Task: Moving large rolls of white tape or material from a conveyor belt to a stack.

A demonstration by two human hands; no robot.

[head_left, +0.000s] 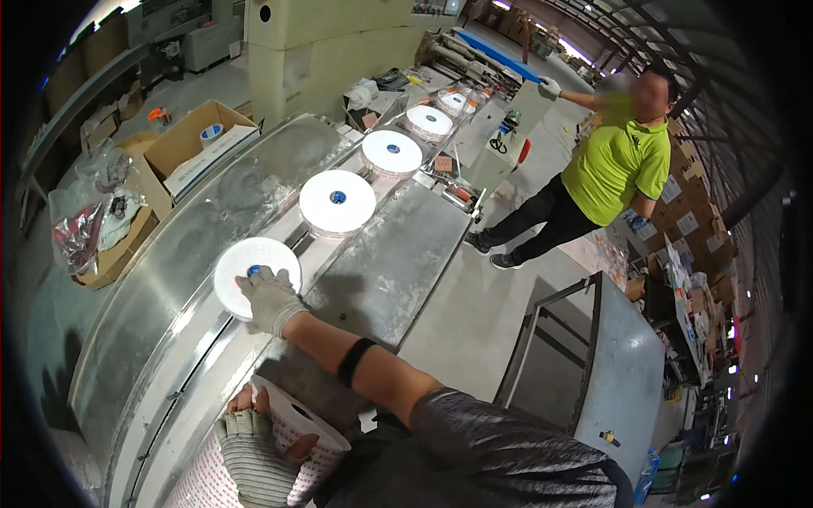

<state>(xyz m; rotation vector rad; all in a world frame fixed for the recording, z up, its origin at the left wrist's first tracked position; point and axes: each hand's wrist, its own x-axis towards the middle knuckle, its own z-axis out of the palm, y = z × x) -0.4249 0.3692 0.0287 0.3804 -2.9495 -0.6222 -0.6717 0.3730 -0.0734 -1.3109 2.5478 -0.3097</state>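
Grey-gloved right hand (275,305) lay over a flat, white, disc-shaped roll (240,257), axis upright, grip indeterminable, ahead of the grey-gloved left hand (258,457), which clamped a tilted, white, red-printed roll (327,433).

Smooth, matt white rolls (356,205), scuffed, semi-glossy metal table (389,269), ribbed knit-cloth gloves (259,461), matt cardboard box (180,151)
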